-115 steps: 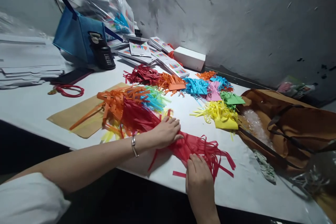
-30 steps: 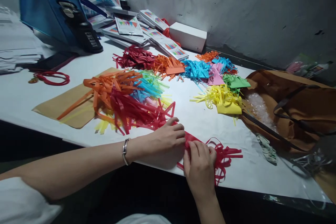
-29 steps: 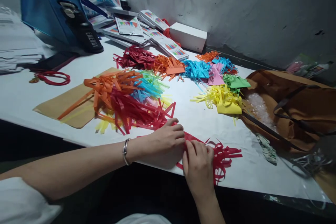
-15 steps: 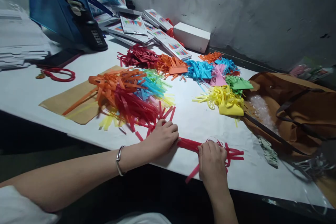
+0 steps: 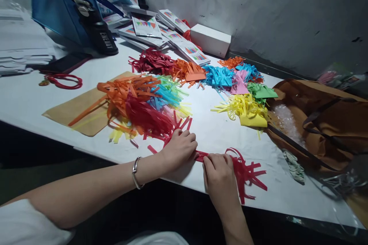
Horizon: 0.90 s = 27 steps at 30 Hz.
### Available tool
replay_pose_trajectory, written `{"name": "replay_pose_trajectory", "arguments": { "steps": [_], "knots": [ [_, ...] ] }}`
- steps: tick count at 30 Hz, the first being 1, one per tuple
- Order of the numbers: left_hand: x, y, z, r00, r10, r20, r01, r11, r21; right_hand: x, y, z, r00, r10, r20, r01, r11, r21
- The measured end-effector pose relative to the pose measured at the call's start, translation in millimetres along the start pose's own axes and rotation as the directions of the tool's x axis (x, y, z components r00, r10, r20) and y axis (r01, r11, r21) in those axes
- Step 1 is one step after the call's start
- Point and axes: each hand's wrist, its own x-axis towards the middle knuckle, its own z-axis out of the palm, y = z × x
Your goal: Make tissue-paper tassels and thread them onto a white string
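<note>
A dark red paper tassel (image 5: 244, 172) lies on the white table near its front edge, its cut strips fanned out to the right. My left hand (image 5: 179, 147) is closed over the left part, with more red strips poking out beyond it. Fingers bent, my right hand (image 5: 220, 172) presses on the band just right of centre; a short rolled stretch shows between the two hands. Behind my left hand a pile of fringed paper holds red fringe (image 5: 146, 115) and orange fringe (image 5: 129, 88), with blue, green and yellow strips around them, partly on a brown envelope (image 5: 83, 111).
Folded fringes, including a yellow one (image 5: 253, 116), run across the middle back. Printed packets (image 5: 146, 26) and a white box (image 5: 211, 40) stand by the wall. At left are a black bottle (image 5: 102, 38) and red cord (image 5: 67, 81); at right, a brown bag (image 5: 330, 111).
My right hand has slid left along the red tassel, closer to my left hand. The strips at its right end are now more exposed and spread. My left hand has barely moved.
</note>
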Motion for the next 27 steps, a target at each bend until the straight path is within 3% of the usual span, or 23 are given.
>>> {"name": "replay_pose_trajectory", "arguments": {
  "steps": [2,5,9,13,18,22,27],
  "knots": [
    [-4,-1,-0.5,0.996,0.053,-0.077,-0.056,0.998,-0.033,-1,-1,6,1.0,0.023,-0.017,-0.023,1.0,-0.006],
    [-9,-2,2.9,0.955,0.219,-0.2,-0.234,0.971,-0.056,-2,0,11,0.99,0.096,-0.1,-0.089,0.994,0.071],
    [-12,-4,8.7,0.929,0.28,-0.24,-0.309,0.946,-0.094,2,-5,10,0.992,0.082,-0.098,-0.069,0.989,0.128],
    [-11,-8,8.3,0.948,0.235,-0.216,-0.282,0.934,-0.22,-3,-4,9,0.998,0.039,-0.049,-0.034,0.994,0.101],
    [-19,-10,6.6,0.976,0.16,-0.149,-0.201,0.925,-0.322,-23,13,3,0.99,0.093,-0.111,-0.075,0.986,0.152],
    [-21,-4,7.2,0.988,0.101,-0.115,-0.126,0.963,-0.236,-30,16,0,0.975,0.173,-0.14,-0.15,0.976,0.16],
    [-10,5,5.9,0.999,0.026,-0.044,-0.027,0.999,-0.027,-27,9,7,0.941,0.297,-0.165,-0.307,0.951,-0.037]
  ]
}}
